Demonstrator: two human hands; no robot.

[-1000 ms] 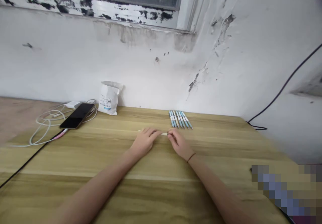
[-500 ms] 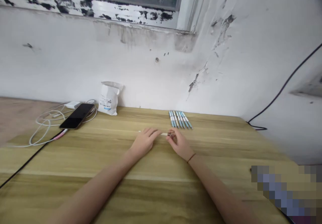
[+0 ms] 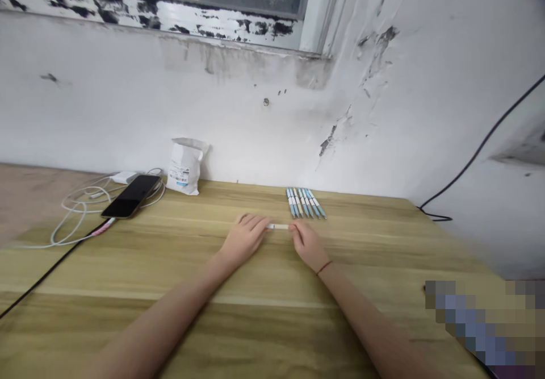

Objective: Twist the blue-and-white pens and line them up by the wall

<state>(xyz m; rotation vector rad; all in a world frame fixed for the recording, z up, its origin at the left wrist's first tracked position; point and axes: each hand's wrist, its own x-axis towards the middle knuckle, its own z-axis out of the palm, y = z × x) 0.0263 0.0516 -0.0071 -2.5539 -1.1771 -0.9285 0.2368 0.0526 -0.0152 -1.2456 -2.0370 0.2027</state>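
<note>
Head view: white stick (image 3: 277, 227) between hands (image 3: 243, 240)

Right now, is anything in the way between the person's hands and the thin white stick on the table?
Nothing visible. The thin white stick lies on the wooden tabletop between the left hand and right hand, its ends at their fingers. The blue-and-white pens lie beyond it, out of the way.

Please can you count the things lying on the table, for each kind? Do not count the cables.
Blue-and-white pens: about 6 (too small to count exactly)
Phone: 1
Paper bag: 1
Charger: 1
White tube: 1
Total: about 10
</note>
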